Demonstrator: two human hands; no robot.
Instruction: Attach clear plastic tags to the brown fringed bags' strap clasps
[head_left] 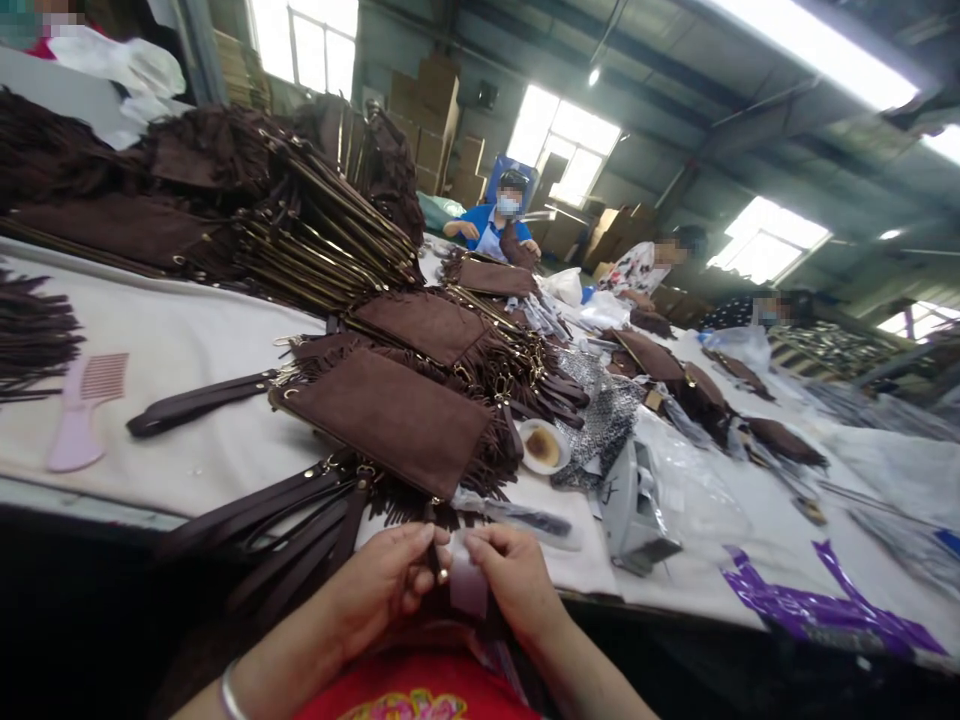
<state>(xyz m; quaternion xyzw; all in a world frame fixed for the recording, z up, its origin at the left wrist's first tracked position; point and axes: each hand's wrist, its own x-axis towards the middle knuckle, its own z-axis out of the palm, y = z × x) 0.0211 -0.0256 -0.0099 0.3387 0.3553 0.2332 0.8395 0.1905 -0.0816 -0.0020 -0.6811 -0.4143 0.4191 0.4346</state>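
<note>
In front of me lies a brown suede fringed pouch point(390, 415) with a gold zip, on top of other pouches. Below its near edge, my left hand point(379, 580) is closed in a pinch on a dark brown strap point(435, 555) with a small gold stud. My right hand point(517, 580) is closed too, its thumb and fingers gripping a small pale translucent sheet point(469, 585) beside the strap. Several brown wrist straps point(277, 515) hang over the table edge at left. A clear plastic-wrapped strip point(525, 518) lies just beyond my right hand.
Stacked brown pouches point(322, 240) fill the back left of the white-covered table point(202, 350). A pink comb point(86, 410) lies left. On the right are a small white dish point(544, 447), a grey tape dispenser point(637, 505) and purple packaging point(825, 605). Co-workers point(491, 222) sit across.
</note>
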